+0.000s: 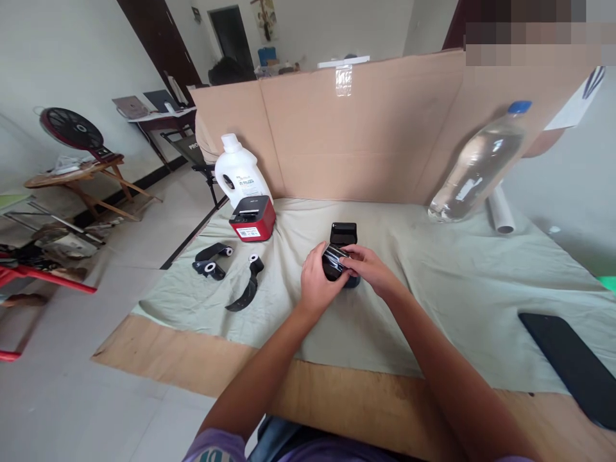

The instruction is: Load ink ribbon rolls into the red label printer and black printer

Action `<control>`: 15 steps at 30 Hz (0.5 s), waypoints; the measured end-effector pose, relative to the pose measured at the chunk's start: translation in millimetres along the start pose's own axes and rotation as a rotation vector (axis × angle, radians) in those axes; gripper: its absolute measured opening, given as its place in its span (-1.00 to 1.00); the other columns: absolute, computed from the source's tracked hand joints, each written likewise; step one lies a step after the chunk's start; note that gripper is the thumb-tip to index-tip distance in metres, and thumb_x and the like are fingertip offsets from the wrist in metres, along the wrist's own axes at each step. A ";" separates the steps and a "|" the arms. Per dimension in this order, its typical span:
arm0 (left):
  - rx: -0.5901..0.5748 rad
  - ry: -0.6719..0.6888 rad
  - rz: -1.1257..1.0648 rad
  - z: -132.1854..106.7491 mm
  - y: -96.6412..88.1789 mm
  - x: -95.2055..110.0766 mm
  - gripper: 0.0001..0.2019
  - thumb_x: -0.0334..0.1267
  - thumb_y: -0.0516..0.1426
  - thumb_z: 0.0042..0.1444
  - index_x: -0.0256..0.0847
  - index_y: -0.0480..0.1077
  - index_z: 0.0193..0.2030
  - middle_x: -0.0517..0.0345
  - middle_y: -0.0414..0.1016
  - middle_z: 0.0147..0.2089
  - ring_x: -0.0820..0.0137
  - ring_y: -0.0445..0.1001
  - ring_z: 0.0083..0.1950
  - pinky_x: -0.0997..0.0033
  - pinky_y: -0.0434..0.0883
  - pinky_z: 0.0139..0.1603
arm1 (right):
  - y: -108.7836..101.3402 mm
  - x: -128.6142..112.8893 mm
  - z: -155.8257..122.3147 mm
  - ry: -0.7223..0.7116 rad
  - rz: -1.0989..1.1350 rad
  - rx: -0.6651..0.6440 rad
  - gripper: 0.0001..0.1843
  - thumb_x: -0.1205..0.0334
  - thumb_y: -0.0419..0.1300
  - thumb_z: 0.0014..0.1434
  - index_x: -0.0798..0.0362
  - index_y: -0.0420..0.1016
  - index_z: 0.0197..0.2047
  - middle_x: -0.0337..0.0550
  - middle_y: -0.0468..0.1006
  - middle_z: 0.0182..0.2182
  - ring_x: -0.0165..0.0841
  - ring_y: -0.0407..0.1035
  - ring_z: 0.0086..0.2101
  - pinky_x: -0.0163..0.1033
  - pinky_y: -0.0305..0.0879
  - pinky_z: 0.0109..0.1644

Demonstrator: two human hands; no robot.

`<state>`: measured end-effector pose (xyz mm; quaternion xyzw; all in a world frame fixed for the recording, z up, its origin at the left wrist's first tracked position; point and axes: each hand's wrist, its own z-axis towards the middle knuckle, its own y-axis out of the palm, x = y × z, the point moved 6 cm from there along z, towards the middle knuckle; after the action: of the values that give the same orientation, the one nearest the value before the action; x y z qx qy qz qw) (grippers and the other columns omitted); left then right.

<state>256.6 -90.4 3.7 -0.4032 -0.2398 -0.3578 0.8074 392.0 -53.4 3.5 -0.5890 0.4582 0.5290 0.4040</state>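
Observation:
A small glossy black roll point(333, 258), its shiny surface catching the light, is held between both hands near the middle of the cloth. My left hand point(317, 279) wraps its left side, thumb underneath. From the right, my right hand point(369, 268) grips it with fingers pressed on its top and edge. Directly beneath and behind it stands a small black device with a raised lid point(343, 233); the hands hide most of its body. Whether the roll touches the device, I cannot tell.
To the left lie black strips wound on white-cored rolls point(246, 287), point(212, 262). Behind them stand a red-and-black printer point(253, 219) and a white jug point(244, 168). A cardboard panel point(356, 141) closes the back. At right are a large water bottle point(479, 167), a white tube point(500, 208) and a phone point(572, 366).

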 end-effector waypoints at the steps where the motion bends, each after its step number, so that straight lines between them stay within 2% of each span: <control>1: -0.013 -0.033 0.014 -0.1 1.6 -2.6 -0.24 -0.16 0.33 0.01 -0.21 0.17 0.33 -0.18 0.42 0.25 0.04 0.40 0.31 -0.02 0.38 0.31 | 2.6 0.2 -0.5 -0.001 -0.017 -0.006 -0.65 0.10 0.34 -0.05 0.06 0.53 -0.18 -0.29 0.51 -0.44 -0.43 0.33 -0.46 -0.30 0.20 -0.39; 4: -0.042 -0.139 0.011 -0.9 4.4 -11.5 -0.32 -0.21 0.29 0.05 -0.17 0.20 0.31 -0.13 0.46 0.24 0.04 0.46 0.26 -0.01 0.44 0.24 | 10.2 2.8 0.0 -0.022 -0.085 -0.013 -0.68 0.12 0.31 -0.01 0.04 0.53 -0.16 -0.22 0.57 -0.37 -0.35 0.42 -0.35 -0.24 0.30 -0.27; 7: -0.057 -0.203 0.004 -0.8 3.4 -16.8 -0.35 -0.26 0.29 0.04 -0.11 0.23 0.28 -0.07 0.50 0.21 0.05 0.51 0.21 0.03 0.49 0.18 | 10.9 3.1 1.1 -0.096 -0.245 0.064 -0.72 0.16 0.29 0.01 0.03 0.51 -0.18 -0.17 0.60 -0.27 -0.32 0.45 -0.31 -0.19 0.33 -0.17; 10: -0.065 -0.223 0.012 -0.7 2.7 -18.2 -0.34 -0.32 0.29 -0.01 -0.08 0.24 0.27 -0.03 0.52 0.18 0.05 0.53 0.18 0.05 0.50 0.15 | 10.0 -2.2 -1.8 -0.190 -0.483 0.147 -0.75 0.19 0.30 0.00 0.01 0.50 -0.20 -0.18 0.60 -0.27 -0.34 0.39 -0.38 -0.19 0.31 -0.22; 15: -0.045 -0.180 0.016 -3.1 8.3 -18.3 -0.35 -0.30 0.28 0.03 -0.11 0.23 0.29 -0.07 0.52 0.17 0.04 0.53 0.17 0.03 0.49 0.14 | 6.9 -12.0 -3.1 -0.252 -0.672 0.117 -0.85 0.25 0.24 0.07 -0.01 0.52 -0.23 -0.19 0.61 -0.33 -0.31 0.40 -0.38 -0.21 0.27 -0.26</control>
<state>251.8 -82.4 -14.5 -0.4534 -0.3001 -0.3191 0.7762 385.9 -56.8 15.8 -0.6128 0.2152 0.4080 0.6416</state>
